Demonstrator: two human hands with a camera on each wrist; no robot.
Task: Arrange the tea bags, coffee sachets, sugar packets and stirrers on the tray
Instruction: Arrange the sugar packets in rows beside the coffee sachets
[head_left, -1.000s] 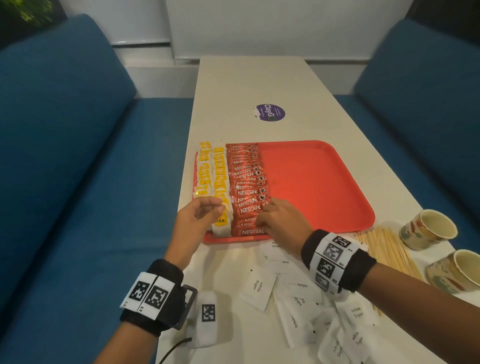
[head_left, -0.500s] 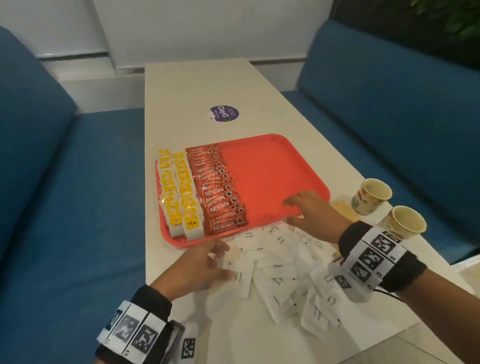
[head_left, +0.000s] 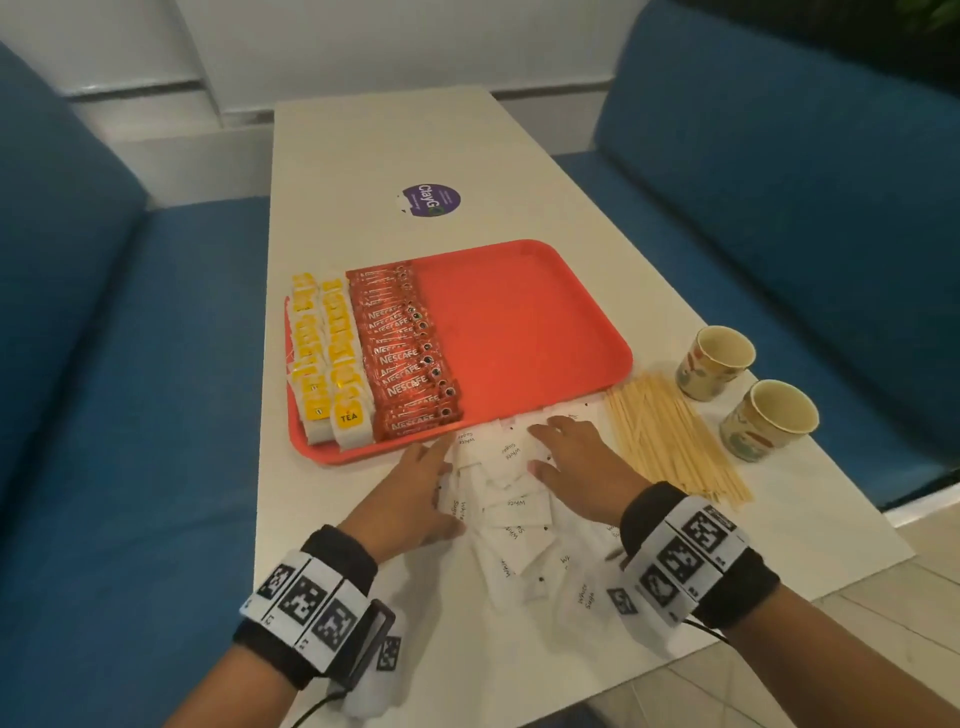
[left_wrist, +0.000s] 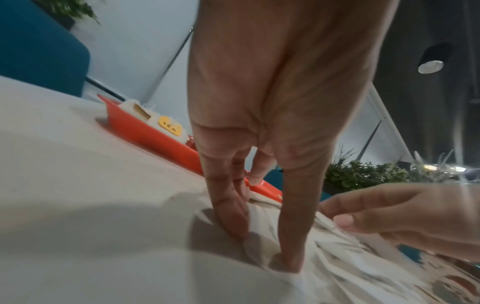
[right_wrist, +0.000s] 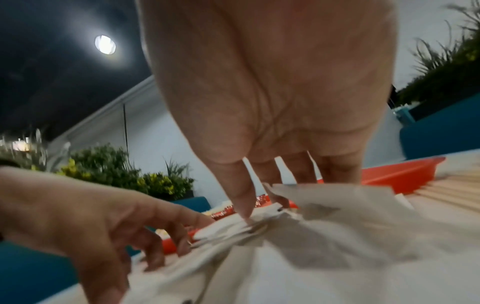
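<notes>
**Both hands on the sugar pile at the table's near edge**

Long white table (head_left: 363, 156) between two blue sofas (head_left: 104, 364), far end against a white wall. Purple round sticker (head_left: 431, 199) near the middle of the table's far half.

Red tray (head_left: 524, 332) across the table's middle, its left rim close to the table's left edge. Along the tray's left edge, two rows of yellow-labelled tea bags (head_left: 332, 358), overlapped from far rim to near rim. Just beside them, toward the tray's centre, one overlapped row of red coffee sachets (head_left: 405, 358). Right half of the tray bare red.

Off the tray's near right corner, a fanned bundle of wooden stirrers (head_left: 670, 436) flat on the table. Beyond the stirrers, by the table's right edge, two paper cups (head_left: 748, 384), upright, mouths up.

Between the tray's near rim and the table's near edge, a loose heap of white sugar packets (head_left: 514, 514), overlapping, some tucked against the tray rim.

Left hand (head_left: 410, 499) on the heap's left side, fingers (left_wrist: 228, 209) straight and pointed down, tips pressed onto the packets and table; nothing gripped. Right hand (head_left: 576, 467) on the heap's right side, palm down, fingers (right_wrist: 241, 197) spread and only slightly bent, thumb tip on the paper; no packet visibly pinched. Heap bunched up between the two hands in the right wrist view.

Black wristbands with square-coded markers (head_left: 306, 603) on both wrists.
</notes>
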